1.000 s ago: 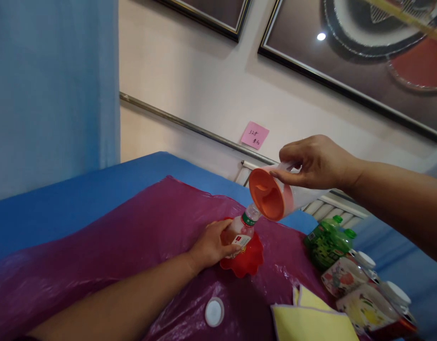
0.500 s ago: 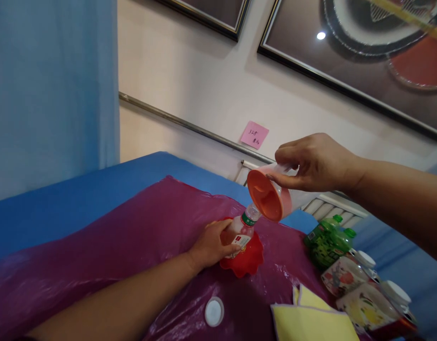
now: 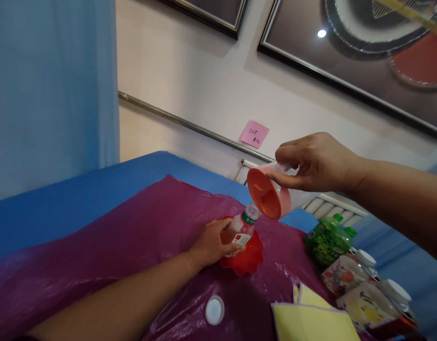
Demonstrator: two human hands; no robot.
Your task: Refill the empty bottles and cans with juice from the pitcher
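My left hand [image 3: 214,242] is wrapped round an uncapped plastic bottle [image 3: 242,228] with a green band at its neck and reddish-brown liquid inside. The bottle stands over a red scalloped dish [image 3: 252,259]. Up to the right, my right hand [image 3: 313,161] grips a clear pitcher with an orange lid [image 3: 264,193], tipped so its lid faces down and left, right at the bottle's mouth. I cannot make out a stream of liquid between them. A white bottle cap [image 3: 214,310] lies on the purple plastic sheet [image 3: 133,237] nearer to me.
Folded yellow cloths [image 3: 311,322] lie at the front right. Beyond them are green bottles [image 3: 330,239] and jars with white lids [image 3: 369,303]. A pink note [image 3: 254,133] is on the wall above a metal rail [image 3: 190,124]. A blue curtain [image 3: 55,94] hangs left.
Almost nothing differs. Both hands, the bottle and the tilted pitcher keep their places; the view shifts very slightly.
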